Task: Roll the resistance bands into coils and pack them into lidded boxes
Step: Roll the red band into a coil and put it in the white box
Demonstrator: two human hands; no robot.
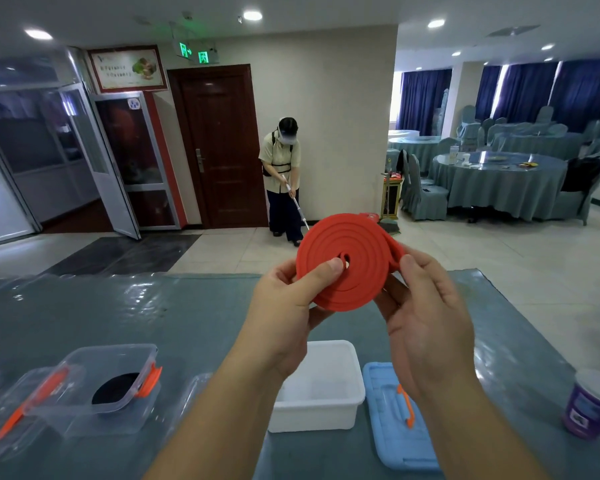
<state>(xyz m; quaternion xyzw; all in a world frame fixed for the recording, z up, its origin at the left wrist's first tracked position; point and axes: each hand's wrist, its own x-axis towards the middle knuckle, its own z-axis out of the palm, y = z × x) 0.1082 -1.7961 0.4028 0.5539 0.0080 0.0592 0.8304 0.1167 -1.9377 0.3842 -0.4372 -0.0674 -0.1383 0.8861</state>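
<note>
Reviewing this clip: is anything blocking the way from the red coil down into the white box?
Nothing visible does. The red coil, held in the left hand and right hand, is above the white box, which is open; its blue lid lies beside it.

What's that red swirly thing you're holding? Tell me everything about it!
It is a red resistance band, flat and rubbery-looking, wound into a round spiral coil with a small hole in the middle. It is held up in the air above the table. The left hand pinches it near the center, and the right hand holds its loose outer end.
</note>
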